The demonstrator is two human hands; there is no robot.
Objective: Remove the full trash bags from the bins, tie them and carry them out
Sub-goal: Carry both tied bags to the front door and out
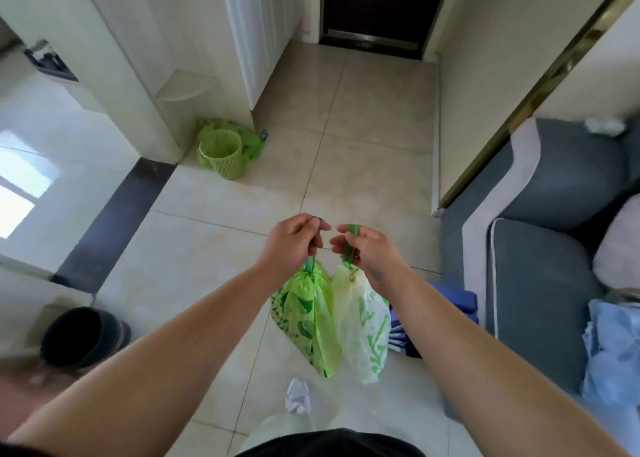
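Observation:
Two tied trash bags hang in front of me above the tiled floor. My left hand (294,240) is shut on the blue drawstring of the green patterned bag (306,318). My right hand (363,250) pinches the green drawstring of the whitish bag with green print (365,328). Both bags hang side by side, touching, with their necks drawn closed. A green perforated bin (223,155) stands on the floor ahead to the left, with another green patterned bag (251,141) lying behind it.
A dark door (377,6) closes the hallway straight ahead. White cabinets (256,41) line the left side. A grey sofa (540,283) with blue cloth stands at the right. A dark round bin (83,337) sits low left. Purple boxes (450,304) lie behind the bags.

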